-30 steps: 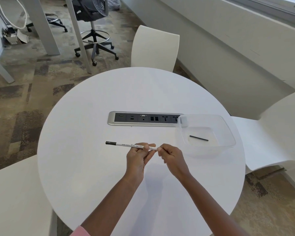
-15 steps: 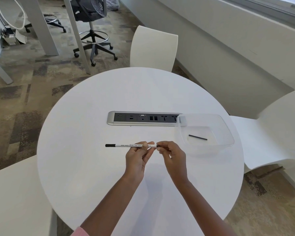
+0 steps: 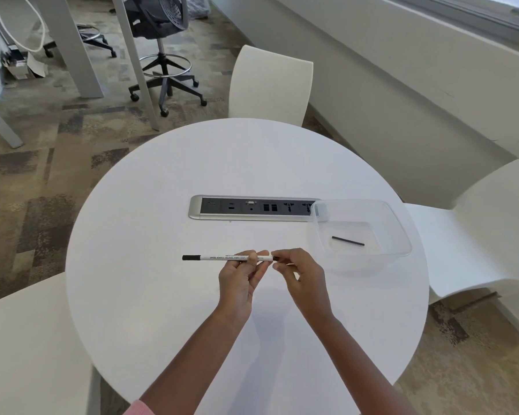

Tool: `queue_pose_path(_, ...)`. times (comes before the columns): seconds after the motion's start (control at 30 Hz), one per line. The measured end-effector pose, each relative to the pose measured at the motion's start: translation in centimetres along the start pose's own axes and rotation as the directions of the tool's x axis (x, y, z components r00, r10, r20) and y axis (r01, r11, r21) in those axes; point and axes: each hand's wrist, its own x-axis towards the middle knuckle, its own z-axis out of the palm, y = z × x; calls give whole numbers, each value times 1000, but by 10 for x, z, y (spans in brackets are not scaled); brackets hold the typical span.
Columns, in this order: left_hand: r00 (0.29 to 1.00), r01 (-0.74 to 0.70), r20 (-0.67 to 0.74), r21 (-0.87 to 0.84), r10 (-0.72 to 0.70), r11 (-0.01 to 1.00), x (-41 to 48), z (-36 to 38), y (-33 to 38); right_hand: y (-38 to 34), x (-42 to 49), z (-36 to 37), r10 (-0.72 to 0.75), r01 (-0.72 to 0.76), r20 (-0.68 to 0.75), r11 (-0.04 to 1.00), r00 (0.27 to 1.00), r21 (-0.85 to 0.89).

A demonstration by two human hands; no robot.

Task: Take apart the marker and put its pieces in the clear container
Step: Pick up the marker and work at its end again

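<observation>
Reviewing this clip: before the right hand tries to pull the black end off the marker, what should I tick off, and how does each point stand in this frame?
1. Left hand grips the marker by its barrel: ok.
2. Right hand pinches the marker's black right end: ok; how firmly, cannot tell.
3. Marker held roughly level over the table: ok.
4. Clear container stands open-topped beside the right hand: ok.
5. Thin black piece already lies inside the container: ok.
6. Whether the black end has come loose from the barrel: cannot tell.
</observation>
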Motion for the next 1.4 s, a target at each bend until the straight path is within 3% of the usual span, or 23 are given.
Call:
queue_pose_path(0.17, 1000, 27, 12, -29, -27, 999, -1, 0, 0, 2, 3, -1, -181, 178, -20, 978, 983, -107)
queue_pose_path(0.33, 1000, 15, 10, -20, -15, 1000, -2, 1, -3, 3, 4, 1, -125, 120, -33, 986, 992, -115)
queue_pose_path(0.43, 1000, -13, -4, 27, 13, 1000, -2, 3, -5, -1, 5, 4, 111, -111, -13, 994, 994, -17)
queue_pose_path(0.5, 999, -33, 0, 71, 33, 997, -2, 2, -6, -5, 9, 4, 312, -316, 49, 942, 949, 111)
queue_pose_path(0.6, 998, -57, -1, 132, 57, 990, -2, 0, -6, -10, 18, -4, 542, -591, 236, 729, 806, 344)
queue_pose_path(0.67, 998, -59, -4, 149, 60, 987, -2, -1, -6, -12, 21, -10, 591, -686, 349, 604, 727, 406)
queue_pose_path(0.7, 998, -56, -4, 147, 58, 988, -2, -1, -5, -12, 22, -12, 580, -692, 378, 593, 721, 412)
queue_pose_path(0.8, 999, -39, -4, 100, 40, 994, -2, -2, -3, -7, 18, -10, 474, -564, 313, 749, 823, 347)
queue_pose_path(0.9, 1000, -15, -9, 44, 16, 999, 0, -2, -1, -3, 10, -5, 201, -206, 97, 978, 975, 43)
queue_pose_path(1.0, 1000, 7, -5, 9, -7, 1000, 0, -1, 0, 1, 3, -2, -137, 144, 66, 984, 988, -106)
queue_pose_path(1.07, 1000, 18, -2, -4, -18, 1000, 0, -1, 0, 3, 2, -1, -233, 236, 36, 959, 972, -157)
queue_pose_path(1.23, 999, 36, 1, -32, -36, 999, -3, 1, -3, 3, 5, 1, -213, 206, -86, 975, 973, -84)
queue_pose_path(1.4, 1000, 15, -9, 6, -15, 1000, -5, 3, -6, -4, 3, 4, 173, -159, -94, 978, 980, 136)
